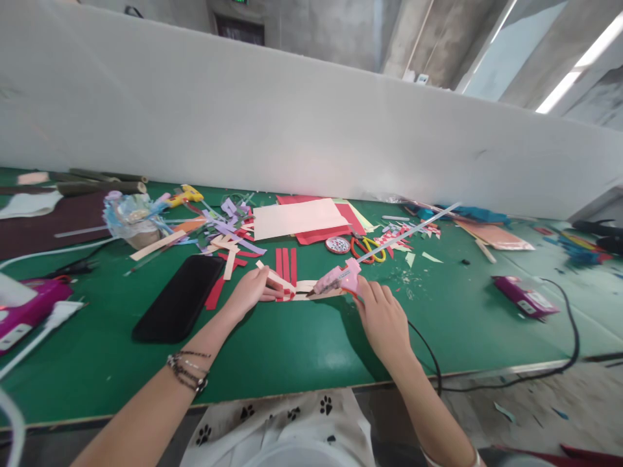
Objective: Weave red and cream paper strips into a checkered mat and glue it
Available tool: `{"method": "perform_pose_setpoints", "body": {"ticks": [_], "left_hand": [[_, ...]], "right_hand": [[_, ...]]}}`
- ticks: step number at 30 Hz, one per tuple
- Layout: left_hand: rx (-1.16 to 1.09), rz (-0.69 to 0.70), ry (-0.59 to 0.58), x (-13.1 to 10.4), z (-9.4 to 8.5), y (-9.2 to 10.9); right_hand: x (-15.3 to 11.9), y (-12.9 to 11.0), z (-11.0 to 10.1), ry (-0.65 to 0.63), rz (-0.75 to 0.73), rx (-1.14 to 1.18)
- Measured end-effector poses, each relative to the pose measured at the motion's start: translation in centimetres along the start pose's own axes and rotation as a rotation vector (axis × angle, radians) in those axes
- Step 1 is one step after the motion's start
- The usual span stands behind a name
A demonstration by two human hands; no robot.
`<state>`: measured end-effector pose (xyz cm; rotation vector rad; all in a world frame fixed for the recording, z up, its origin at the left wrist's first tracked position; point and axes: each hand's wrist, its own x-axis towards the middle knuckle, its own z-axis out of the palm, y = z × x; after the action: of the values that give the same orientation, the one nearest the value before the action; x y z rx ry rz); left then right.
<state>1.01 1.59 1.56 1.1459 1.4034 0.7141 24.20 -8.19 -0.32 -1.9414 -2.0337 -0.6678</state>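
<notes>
Showing two bare hands at a green table point(311, 357), with clock-face directions taken about the pale paper strips point(277, 279) at the centre of the work. The left hand point(253, 288), entering from 7 o'clock with dark bracelets point(187, 373) on its wrist, is closed, thumb and fingers pinching the strips near their left end; short red crosspieces point(287, 295) lie across them just beside the fingertips. The right hand point(382, 318), entering from 5 o'clock, is wrapped round the handle of a pink glue gun point(343, 275); whether the trigger is pressed cannot be told. The nozzle points towards 9 o'clock, low over the strips; whether it touches them is unclear. A long translucent glue stick point(411, 231) projects from the gun's rear towards 2 o'clock. Three upright red strips point(286, 263) lie side by side at 11 o'clock. A cream sheet point(299, 217) rests over red paper point(311, 239) at 12 o'clock, a round patterned tin point(337, 244) lies at 1 o'clock, and scissors point(368, 250) with red and yellow handles lie at 2 o'clock. A black smartphone point(179, 298) lies at 9 o'clock. Purple paper scraps point(231, 224) and, farther out, a yellow glue gun point(187, 194) occupy 10 o'clock. At 3 o'clock, well apart, lies a magenta power strip point(524, 297), from which a black cord point(428, 347) loops past the near edge towards the right hand.
</notes>
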Motion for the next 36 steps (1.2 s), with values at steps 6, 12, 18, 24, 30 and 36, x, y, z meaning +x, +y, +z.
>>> {"method": "perform_pose_setpoints", "body": {"ticks": [6, 12, 18, 24, 30, 36], "left_hand": [[-0.004, -0.001, -0.001, -0.3, 0.1, 0.2], [-0.004, -0.008, 0.013, -0.6, 0.2, 0.4], [-0.006, -0.003, 0.005, -0.2, 0.0, 0.0], [0.001, -0.003, -0.002, 0.2, -0.1, -0.2], [0.014, 0.0, 0.004, 0.1, 0.0, -0.1], [0.022, -0.007, 0.003, -0.1, 0.0, 0.1]], "right_hand": [[-0.5, 1.2, 0.0, -0.01, 0.015, -0.017], [-0.9, 2.3, 0.1, 0.001, 0.03, -0.027], [-1.4, 3.4, 0.2, -0.016, 0.055, -0.052], [-1.7, 4.3, 0.1, -0.015, 0.078, -0.073], [-2.2, 5.5, 0.3, -0.026, 0.083, -0.101], [-2.6, 6.2, 0.3, -0.014, 0.104, -0.073]]}}
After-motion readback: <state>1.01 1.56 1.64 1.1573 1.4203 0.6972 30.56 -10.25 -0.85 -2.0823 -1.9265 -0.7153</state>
